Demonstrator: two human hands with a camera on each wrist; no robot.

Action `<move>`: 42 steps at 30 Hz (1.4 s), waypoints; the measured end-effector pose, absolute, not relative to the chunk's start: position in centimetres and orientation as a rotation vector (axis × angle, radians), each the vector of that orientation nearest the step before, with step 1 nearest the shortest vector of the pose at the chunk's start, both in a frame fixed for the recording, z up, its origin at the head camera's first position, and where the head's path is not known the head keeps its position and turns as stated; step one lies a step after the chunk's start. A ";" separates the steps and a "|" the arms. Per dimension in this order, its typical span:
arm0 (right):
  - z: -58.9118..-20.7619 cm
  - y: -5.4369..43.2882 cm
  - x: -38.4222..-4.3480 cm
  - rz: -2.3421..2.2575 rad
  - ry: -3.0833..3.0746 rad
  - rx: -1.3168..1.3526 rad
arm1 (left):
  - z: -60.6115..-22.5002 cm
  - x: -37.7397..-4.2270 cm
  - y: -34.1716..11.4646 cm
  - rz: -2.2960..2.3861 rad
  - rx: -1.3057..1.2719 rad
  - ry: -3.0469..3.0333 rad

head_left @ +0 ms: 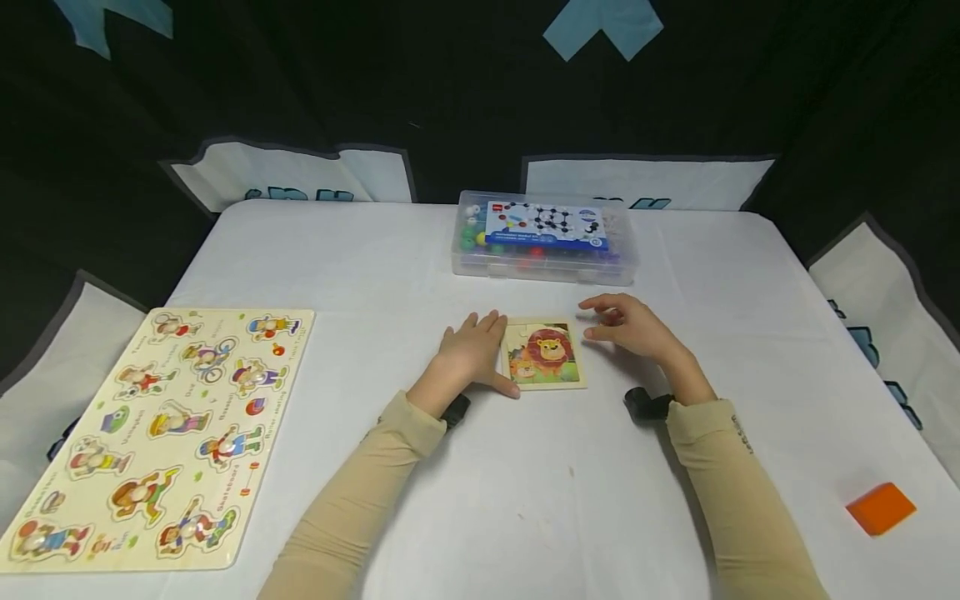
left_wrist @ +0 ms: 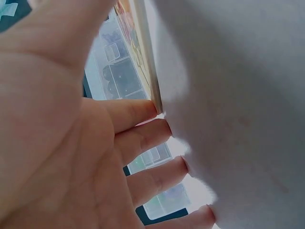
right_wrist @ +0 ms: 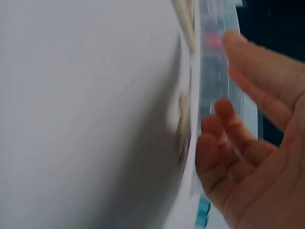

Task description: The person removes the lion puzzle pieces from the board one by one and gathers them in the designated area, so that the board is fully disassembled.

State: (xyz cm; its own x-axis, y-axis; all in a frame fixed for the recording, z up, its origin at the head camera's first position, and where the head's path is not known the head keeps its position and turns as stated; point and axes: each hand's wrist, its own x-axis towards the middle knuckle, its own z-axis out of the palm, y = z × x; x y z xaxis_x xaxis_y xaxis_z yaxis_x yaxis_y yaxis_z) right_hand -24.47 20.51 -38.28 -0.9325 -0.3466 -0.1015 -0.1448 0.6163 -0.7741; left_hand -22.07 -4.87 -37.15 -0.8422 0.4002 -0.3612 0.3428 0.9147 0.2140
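The lion puzzle [head_left: 550,350] lay flat on the desk [head_left: 555,492], its left edge touched by the left hand [head_left: 468,354], fingers spread, gripping nothing. The right hand [head_left: 633,327], loosely curled, held nothing visible. Uneven sideways pressure could have skidded the puzzle.

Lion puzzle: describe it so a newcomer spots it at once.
On the white table, find the clear plastic box at the far edge. Nearer than it, between the left hand and the right hand, lies the small square lion puzzle. Unlike the large board of many figures, it shows a red-maned lion.
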 end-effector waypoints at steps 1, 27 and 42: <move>-38.2 19.8 -24.5 -1.202 2.607 -0.492 | -37.2 -22.0 -4.8 0.195 0.542 2.669; -38.5 14.6 -24.3 -0.774 2.651 -0.730 | -37.2 -22.0 -4.6 0.164 0.532 2.650; -38.2 14.7 -24.3 -0.879 2.669 -0.907 | -37.0 -22.0 -4.9 0.191 0.524 2.663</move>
